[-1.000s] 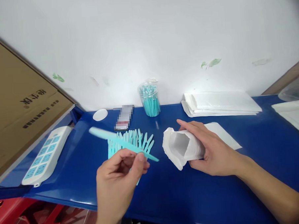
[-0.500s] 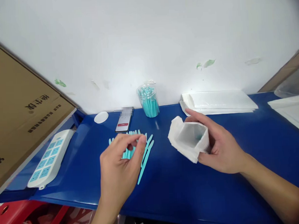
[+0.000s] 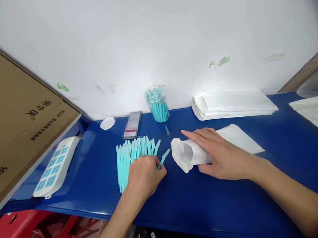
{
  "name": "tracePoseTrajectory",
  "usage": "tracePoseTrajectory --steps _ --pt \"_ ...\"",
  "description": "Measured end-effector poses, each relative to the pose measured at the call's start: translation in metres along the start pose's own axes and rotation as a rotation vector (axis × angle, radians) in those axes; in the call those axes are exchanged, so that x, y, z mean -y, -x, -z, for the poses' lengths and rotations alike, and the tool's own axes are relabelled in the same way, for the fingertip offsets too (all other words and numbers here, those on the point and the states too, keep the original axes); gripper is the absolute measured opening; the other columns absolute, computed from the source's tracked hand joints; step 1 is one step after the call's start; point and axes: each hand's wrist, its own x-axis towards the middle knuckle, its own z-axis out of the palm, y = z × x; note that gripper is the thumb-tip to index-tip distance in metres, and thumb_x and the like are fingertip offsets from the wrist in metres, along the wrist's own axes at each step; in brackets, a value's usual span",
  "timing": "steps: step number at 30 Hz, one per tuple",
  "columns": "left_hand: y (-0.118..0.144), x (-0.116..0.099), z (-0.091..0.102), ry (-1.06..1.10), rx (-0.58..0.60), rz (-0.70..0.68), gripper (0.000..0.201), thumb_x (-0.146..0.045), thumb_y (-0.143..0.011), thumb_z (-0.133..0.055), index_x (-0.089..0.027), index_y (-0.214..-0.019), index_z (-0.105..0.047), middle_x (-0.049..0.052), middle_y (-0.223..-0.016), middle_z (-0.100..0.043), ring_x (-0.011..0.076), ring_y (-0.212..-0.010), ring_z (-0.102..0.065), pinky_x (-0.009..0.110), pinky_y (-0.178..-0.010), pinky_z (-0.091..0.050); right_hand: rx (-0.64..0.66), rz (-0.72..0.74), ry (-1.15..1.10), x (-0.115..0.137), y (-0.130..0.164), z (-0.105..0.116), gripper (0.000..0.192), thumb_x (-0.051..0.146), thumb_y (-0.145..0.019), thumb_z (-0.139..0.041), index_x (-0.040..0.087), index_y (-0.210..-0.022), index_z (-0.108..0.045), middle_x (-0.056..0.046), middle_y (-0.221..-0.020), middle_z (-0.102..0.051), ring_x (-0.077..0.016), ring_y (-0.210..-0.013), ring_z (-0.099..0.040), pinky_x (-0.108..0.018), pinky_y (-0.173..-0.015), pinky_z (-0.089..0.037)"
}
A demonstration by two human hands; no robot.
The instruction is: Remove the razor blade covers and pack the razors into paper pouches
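My left hand [image 3: 148, 172] is down on the table, its thumb and fingers closed on a turquoise eyebrow razor [image 3: 164, 156] whose pale tip points away to the right. Beside and partly under that hand lies a spread row of similar turquoise razors [image 3: 123, 162]. My right hand [image 3: 218, 153] is wrapped over a white padded mailer [image 3: 198, 151], which lies on the table with its crumpled mouth gaping toward the left. The flat end of the mailer sticks out behind the hand; its contents are hidden.
A clear plastic tub [image 3: 158, 105] full of razors stands near the wall, with a phone [image 3: 133, 124] and a white lid [image 3: 108, 123] to its left. More white mailers [image 3: 234, 103] are stacked behind my right hand. A power strip [image 3: 55, 165] and cardboard box [image 3: 24, 114] flank the left.
My left hand has come down from above the razors and closed on one at the right of the row. My right hand has lowered the mailer from a raised tilt onto the table.
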Motion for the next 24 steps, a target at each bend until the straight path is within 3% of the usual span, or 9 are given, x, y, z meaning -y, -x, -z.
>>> tracePoseTrajectory --steps 4,9,16,18,22,23,24 --pt "-0.005 -0.002 -0.002 0.141 0.039 -0.021 0.019 -0.026 -0.083 -0.061 -0.022 -0.066 -0.067 0.0 -0.056 -0.065 0.0188 -0.056 -0.06 0.03 -0.059 -0.038 -0.015 -0.026 -0.004 -0.003 0.0 0.002 0.094 0.027 -0.083 -0.067 0.034 -0.168 -0.026 -0.012 -0.14 -0.063 -0.0399 -0.132 -0.058 -0.063 -0.105 -0.053" --pt "-0.003 -0.005 -0.004 0.281 0.033 -0.001 0.019 -0.026 -0.081 -0.062 -0.023 -0.062 -0.059 -0.003 -0.052 -0.056 0.0158 -0.052 -0.05 0.03 -0.057 -0.035 -0.015 -0.037 -0.002 -0.005 -0.001 0.003 0.095 0.025 -0.083 -0.067 0.03 -0.168 -0.025 -0.013 -0.14 -0.062 -0.04 -0.133 -0.055 -0.062 -0.103 -0.053" --pt "0.005 0.007 0.008 0.562 0.039 0.015 0.025 -0.035 -0.086 -0.065 -0.022 -0.066 -0.062 -0.005 -0.053 -0.059 0.012 -0.047 -0.05 0.025 -0.047 -0.036 -0.008 -0.034 -0.005 -0.006 -0.002 0.003 0.095 0.024 -0.083 -0.067 0.031 -0.167 -0.024 -0.013 -0.133 -0.064 -0.0391 -0.127 -0.059 -0.061 -0.1 -0.054" --pt "0.012 0.013 0.011 0.682 -0.098 0.066 0.026 -0.042 -0.092 -0.065 -0.022 -0.076 -0.066 -0.003 -0.056 -0.064 0.0133 -0.048 -0.057 0.025 -0.047 -0.041 -0.001 -0.046 -0.019 -0.006 -0.003 0.002 0.096 0.025 -0.083 -0.068 0.031 -0.168 -0.024 -0.013 -0.132 -0.063 -0.0392 -0.126 -0.058 -0.061 -0.1 -0.053" --pt "0.022 0.006 0.01 1.053 -0.82 0.185 0.02 -0.041 -0.092 -0.077 -0.022 -0.09 -0.072 -0.002 -0.073 -0.073 0.0151 -0.067 -0.069 0.027 -0.065 -0.056 -0.025 -0.052 -0.068 -0.004 -0.003 0.001 0.102 0.023 -0.082 -0.069 0.033 -0.169 -0.017 -0.012 -0.135 -0.061 -0.038 -0.127 -0.055 -0.061 -0.101 -0.053" --pt "0.023 -0.002 0.007 1.055 -0.951 0.158 0.016 -0.037 -0.091 -0.081 -0.023 -0.09 -0.074 -0.003 -0.074 -0.071 0.0138 -0.067 -0.068 0.026 -0.065 -0.055 -0.044 -0.046 -0.088 -0.003 -0.003 0.001 0.103 0.022 -0.082 -0.069 0.034 -0.169 -0.016 -0.011 -0.136 -0.06 -0.0375 -0.127 -0.055 -0.06 -0.101 -0.052" --pt "0.022 -0.012 0.003 1.002 -1.005 0.094 0.012 -0.034 -0.09 -0.082 -0.023 -0.089 -0.076 -0.003 -0.076 -0.069 0.0125 -0.067 -0.065 0.025 -0.063 -0.052 -0.07 -0.036 -0.11 -0.002 -0.003 0.001 0.105 0.021 -0.081 -0.07 0.035 -0.169 -0.015 -0.011 -0.136 -0.059 -0.037 -0.127 -0.055 -0.06 -0.102 -0.052"
